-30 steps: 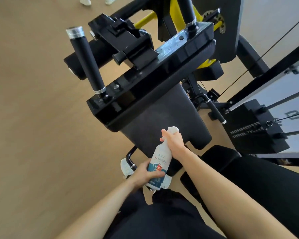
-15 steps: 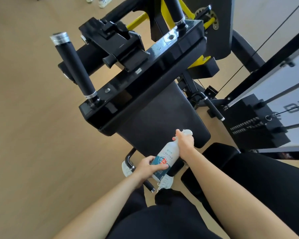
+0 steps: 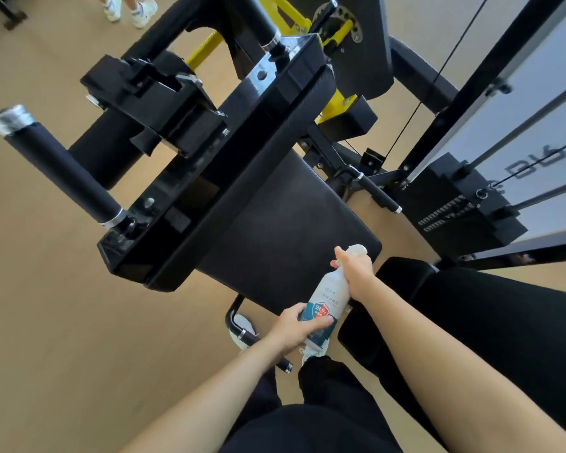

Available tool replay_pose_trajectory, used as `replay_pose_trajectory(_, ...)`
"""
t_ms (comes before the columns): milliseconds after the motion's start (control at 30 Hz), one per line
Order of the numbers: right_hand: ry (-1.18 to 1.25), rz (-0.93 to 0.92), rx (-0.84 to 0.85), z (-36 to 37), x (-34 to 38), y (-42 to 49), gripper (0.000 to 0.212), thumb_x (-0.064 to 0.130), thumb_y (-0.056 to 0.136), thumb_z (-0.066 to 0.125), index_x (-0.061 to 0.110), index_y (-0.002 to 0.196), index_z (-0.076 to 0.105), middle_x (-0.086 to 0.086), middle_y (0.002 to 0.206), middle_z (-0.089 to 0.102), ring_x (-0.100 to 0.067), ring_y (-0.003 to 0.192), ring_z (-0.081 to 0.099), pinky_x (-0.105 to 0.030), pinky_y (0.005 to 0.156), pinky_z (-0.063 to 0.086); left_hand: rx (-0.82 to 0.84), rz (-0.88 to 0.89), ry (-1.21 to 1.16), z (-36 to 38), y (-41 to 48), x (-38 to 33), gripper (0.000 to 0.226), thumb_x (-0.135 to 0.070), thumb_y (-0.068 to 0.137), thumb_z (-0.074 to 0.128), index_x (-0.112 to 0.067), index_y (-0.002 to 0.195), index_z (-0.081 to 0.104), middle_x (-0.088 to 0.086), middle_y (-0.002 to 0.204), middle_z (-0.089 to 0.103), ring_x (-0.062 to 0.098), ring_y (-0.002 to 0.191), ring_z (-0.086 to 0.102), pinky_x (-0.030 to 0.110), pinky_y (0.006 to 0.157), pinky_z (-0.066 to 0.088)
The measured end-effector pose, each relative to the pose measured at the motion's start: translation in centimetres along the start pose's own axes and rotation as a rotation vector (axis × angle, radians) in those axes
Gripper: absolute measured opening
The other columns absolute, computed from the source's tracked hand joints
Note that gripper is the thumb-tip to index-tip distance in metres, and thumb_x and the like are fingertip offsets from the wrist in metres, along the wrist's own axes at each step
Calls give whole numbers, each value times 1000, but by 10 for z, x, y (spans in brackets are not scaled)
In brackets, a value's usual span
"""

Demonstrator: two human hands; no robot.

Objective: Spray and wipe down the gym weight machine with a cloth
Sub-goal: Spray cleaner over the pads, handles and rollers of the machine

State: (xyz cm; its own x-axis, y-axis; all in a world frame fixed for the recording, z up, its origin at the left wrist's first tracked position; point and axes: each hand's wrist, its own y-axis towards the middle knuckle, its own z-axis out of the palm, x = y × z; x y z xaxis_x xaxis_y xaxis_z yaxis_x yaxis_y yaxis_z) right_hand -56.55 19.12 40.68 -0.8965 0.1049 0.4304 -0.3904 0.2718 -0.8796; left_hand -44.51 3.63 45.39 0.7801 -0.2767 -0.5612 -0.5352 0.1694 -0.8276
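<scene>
A white spray bottle (image 3: 328, 295) with a blue and red label is held in both hands in front of the black weight machine. My left hand (image 3: 296, 328) grips its lower body, thumb across the label. My right hand (image 3: 356, 273) is wrapped round the neck and spray head. The nozzle end lies over the lower right corner of the machine's dark slanted pad (image 3: 275, 237). Above the pad runs a glossy black arm rest (image 3: 216, 178) with an upright black handle (image 3: 59, 165) at its left end. No cloth is in view.
The weight stack (image 3: 455, 210) with cables and guide rods stands at the right. A black seat pad (image 3: 402, 282) lies beside my right forearm. A short adjusting handle (image 3: 258, 341) juts out under my left wrist. Another person's feet (image 3: 128, 8) stand at the top left on the wooden floor.
Both hands have carried the bottle to the right and slightly up along the pad's lower edge. The view has moved closer to the machine.
</scene>
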Motion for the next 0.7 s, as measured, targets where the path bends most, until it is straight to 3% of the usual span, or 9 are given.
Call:
replay_pose_trajectory(67,62,22,25,-12,1,8,44,30,92,73,14,128,54,-6,103,72,-22,93,71,-48,92,59,23,-2,20,5,7,-7,50,-51,89,74,-23,127,58,-7,114,67,8,102,68,14,67,53)
replay_pose_trajectory(167,173,31,14,-32,12,16,33,23,95,72,12,120,54,-8,108,72,-20,83,71,-39,70,61,23,17,64,14,20,-19,49,-52,88,74,-26,126,57,-7,116,66,10,106,67,19,76,56)
replay_pose_trajectory(233,213,9,-14,-43,27,22,36,23,97,70,14,126,52,-8,111,71,-21,82,73,-36,62,59,8,36,79,18,31,-26,54,-53,85,77,-26,128,57,-7,118,66,11,108,67,27,87,61)
replay_pose_trajectory(333,239,-23,-65,-58,53,32,34,30,99,68,15,125,53,-9,107,70,-21,82,73,-35,62,59,40,57,45,18,51,-45,61,-53,78,82,-27,129,59,-5,120,68,12,108,70,38,96,60)
replay_pose_trajectory(533,319,-87,-88,-72,102,59,33,31,99,68,12,122,56,-11,93,66,-19,70,67,-34,62,58,137,90,53,17,89,-104,47,-38,87,80,-27,127,59,-4,121,67,14,111,69,38,99,58)
replay_pose_trajectory(700,298,-104,-71,-86,124,83,32,15,92,74,12,120,59,-16,110,68,-22,75,75,-36,63,63,167,74,51,21,121,-123,51,-40,87,79,-25,131,58,-1,125,66,18,115,67,44,102,57)
